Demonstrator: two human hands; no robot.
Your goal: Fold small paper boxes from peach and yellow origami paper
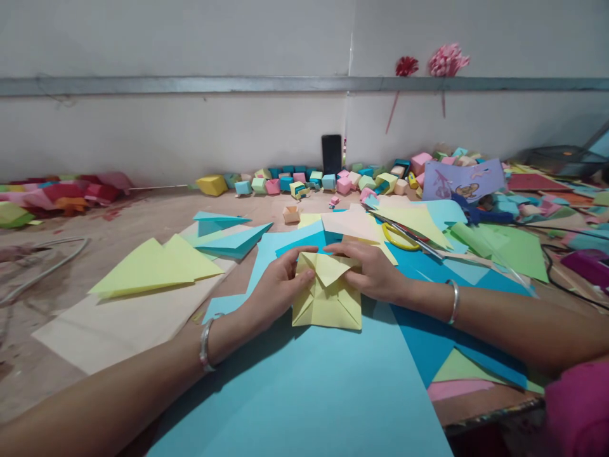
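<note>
Both hands hold a folded yellow paper square above a large light blue sheet. Creases run in from its corners, and a pointed flap lies folded down at its top edge. My left hand pinches the upper left side, thumb on the front face and fingers behind. At the upper right corner, my right hand is closed on the paper beside the flap; its thumb is partly hidden. The bottom edge of the square hangs free of both hands.
Folded yellow sheets and cyan folded paper lie to the left. Yellow-handled scissors rest on papers at the right. Several small paper boxes line the wall, with a black phone propped upright among them.
</note>
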